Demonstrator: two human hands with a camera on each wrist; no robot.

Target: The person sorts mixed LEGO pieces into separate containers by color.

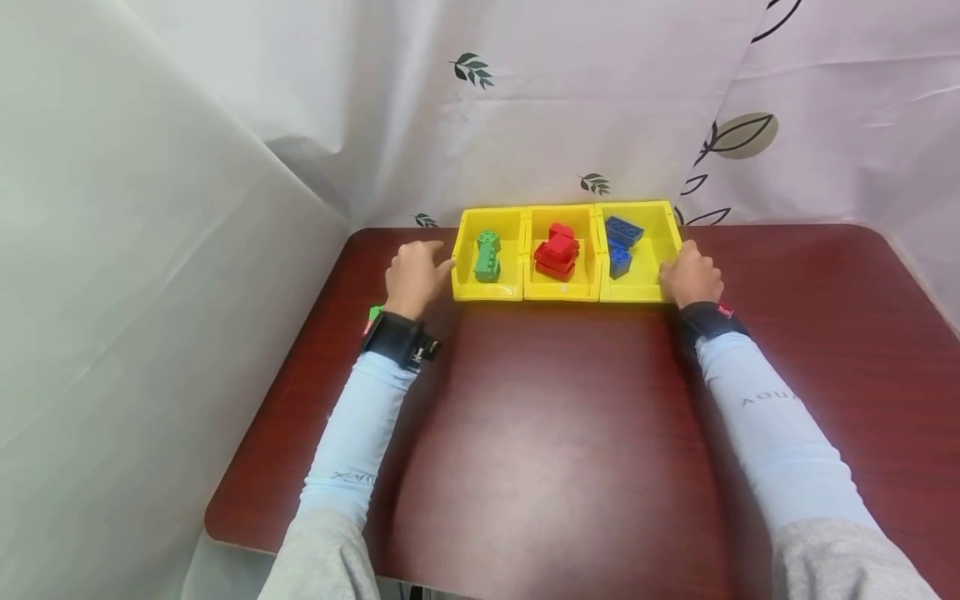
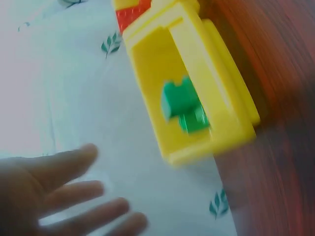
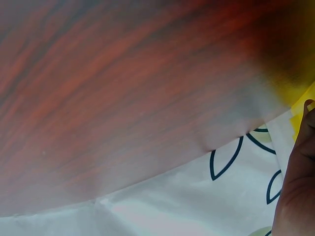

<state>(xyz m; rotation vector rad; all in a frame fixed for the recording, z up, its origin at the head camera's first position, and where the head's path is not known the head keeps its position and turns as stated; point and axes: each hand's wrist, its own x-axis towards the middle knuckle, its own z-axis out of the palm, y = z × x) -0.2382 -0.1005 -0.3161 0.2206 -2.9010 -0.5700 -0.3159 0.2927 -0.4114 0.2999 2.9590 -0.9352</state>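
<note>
Three yellow bins stand joined in a row at the table's back edge. The left bin [image 1: 467, 289] contains green toy bricks [image 1: 487, 257]. Red toy bricks [image 1: 557, 252] are piled in the middle bin [image 1: 534, 292], and blue toy bricks [image 1: 621, 243] lie in the right bin [image 1: 651, 292]. Beside the left bin is my left hand [image 1: 412, 277], its fingers spread and holding nothing; the left wrist view shows a gap between them and the bin. My right hand [image 1: 692, 277] grips the right bin's outer side wall, thumb at the rim; its fingertips are partly hidden.
A small green and red piece [image 1: 374, 314] is partly hidden behind my left wrist. The dark red wooden table [image 1: 540, 433] extends in front of the bins and to both sides. A white leaf-patterned curtain [image 1: 525, 125] hangs right behind the bins and along the left.
</note>
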